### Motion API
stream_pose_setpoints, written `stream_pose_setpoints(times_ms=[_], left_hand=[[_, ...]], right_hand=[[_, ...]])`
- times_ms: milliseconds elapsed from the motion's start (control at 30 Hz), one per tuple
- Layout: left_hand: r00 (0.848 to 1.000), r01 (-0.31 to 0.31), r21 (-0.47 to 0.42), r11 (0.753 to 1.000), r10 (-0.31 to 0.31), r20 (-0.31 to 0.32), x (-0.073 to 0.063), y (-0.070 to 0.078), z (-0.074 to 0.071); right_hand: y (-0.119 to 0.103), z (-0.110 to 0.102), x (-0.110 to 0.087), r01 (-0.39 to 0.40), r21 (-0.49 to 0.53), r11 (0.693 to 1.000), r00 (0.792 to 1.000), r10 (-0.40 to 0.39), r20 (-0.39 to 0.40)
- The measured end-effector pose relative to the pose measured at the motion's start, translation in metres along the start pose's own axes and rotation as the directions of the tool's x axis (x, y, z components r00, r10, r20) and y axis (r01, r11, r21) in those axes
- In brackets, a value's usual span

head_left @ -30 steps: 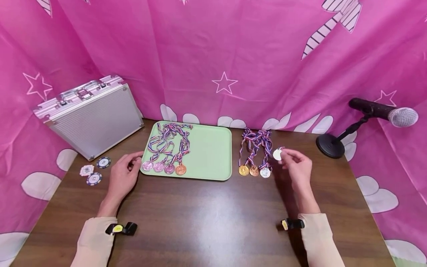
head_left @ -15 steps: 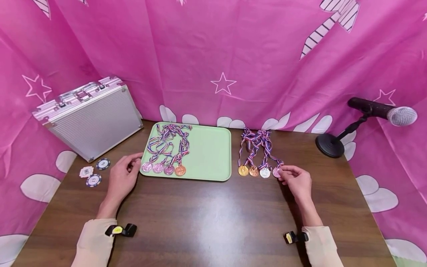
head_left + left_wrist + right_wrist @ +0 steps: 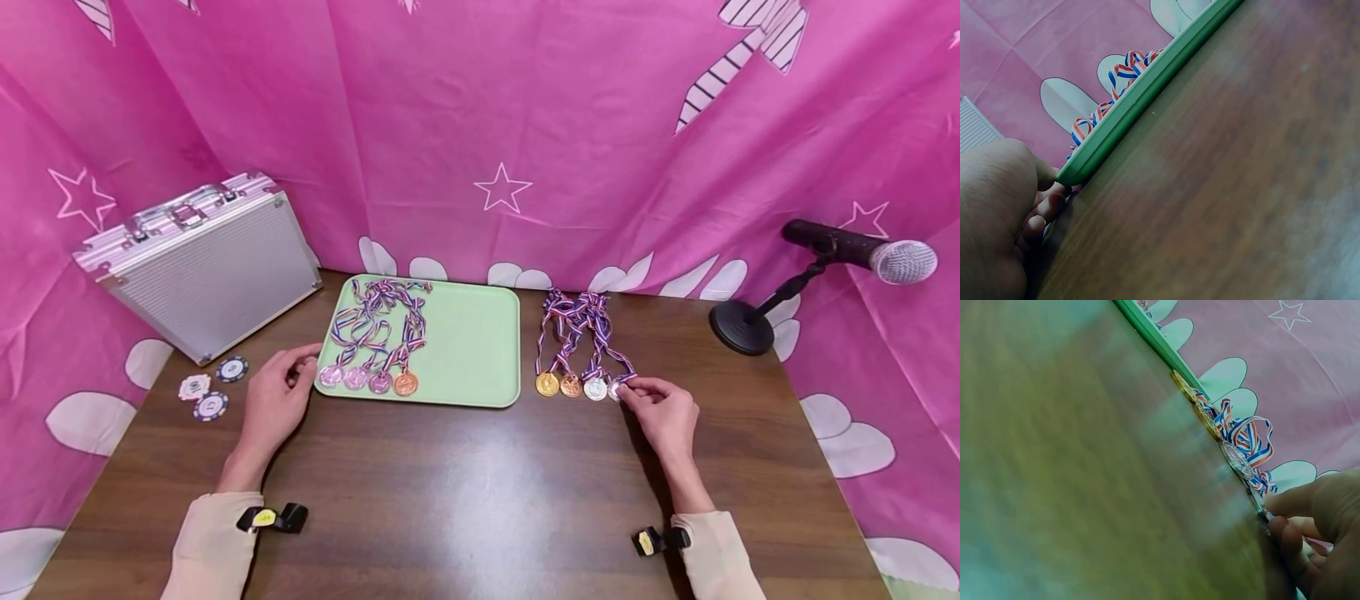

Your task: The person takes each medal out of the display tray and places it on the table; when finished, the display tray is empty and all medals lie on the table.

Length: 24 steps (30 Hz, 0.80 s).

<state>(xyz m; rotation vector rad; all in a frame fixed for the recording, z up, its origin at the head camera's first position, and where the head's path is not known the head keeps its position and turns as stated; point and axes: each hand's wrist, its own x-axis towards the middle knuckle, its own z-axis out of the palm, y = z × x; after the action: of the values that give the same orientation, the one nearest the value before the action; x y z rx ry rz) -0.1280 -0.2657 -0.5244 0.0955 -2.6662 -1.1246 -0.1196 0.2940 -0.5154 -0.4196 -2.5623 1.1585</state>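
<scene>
My left hand [image 3: 277, 398] grips the near left corner of a light green tray [image 3: 465, 350], its thumb at the rim in the left wrist view. On the tray's left half lie several medals [image 3: 406, 383] with striped red, white and blue ribbons. Right of the tray, a gold medal [image 3: 547, 383], a bronze medal [image 3: 571, 384] and a silver medal [image 3: 596, 388] lie in a row, ribbons bunched behind. At the row's right end my right hand [image 3: 664, 419] pinches another silver medal [image 3: 615, 390] by its edge, partly hidden by the fingers, low at the tabletop.
A silver case [image 3: 217, 271] stands at the back left, with several poker chips [image 3: 212, 405] before it. A microphone on a stand [image 3: 802, 287] is at the back right. A pink curtain [image 3: 420, 125] borders the wooden table [image 3: 420, 500].
My right hand has brought the silver medal down and toward me onto the row's right end, then slid slightly left with it. My left hand stays at the tray.
</scene>
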Motion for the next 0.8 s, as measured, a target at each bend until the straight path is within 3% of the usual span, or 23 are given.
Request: stream_pose_setpoints(times_ms=[167,300,600,800], left_hand=[[1.0,0.007,0.002,1.0,-0.007,0.004,0.0,-0.001,0.0],[1.0,-0.005,0.002,1.0,0.005,0.001,0.0,-0.001,0.0],[1.0,-0.014,-0.002,1.0,0.014,-0.012,0.002,0.001,0.0],[1.0,-0.016,-0.007,1.0,0.016,-0.014,0.0,0.001,0.0]], right_hand=[[0.0,-0.001,-0.007,-0.063,0.049,0.997,0.996,0.066,-0.058],[-0.003,-0.002,-0.012,-0.071,0.109,0.992,0.993,0.08,-0.085],[-0.021,0.004,-0.025,0.011,0.242,0.97,0.998,0.004,-0.061],[-0.042,0.017,-0.035,0.091,0.317,0.944,0.996,-0.088,-0.023]])
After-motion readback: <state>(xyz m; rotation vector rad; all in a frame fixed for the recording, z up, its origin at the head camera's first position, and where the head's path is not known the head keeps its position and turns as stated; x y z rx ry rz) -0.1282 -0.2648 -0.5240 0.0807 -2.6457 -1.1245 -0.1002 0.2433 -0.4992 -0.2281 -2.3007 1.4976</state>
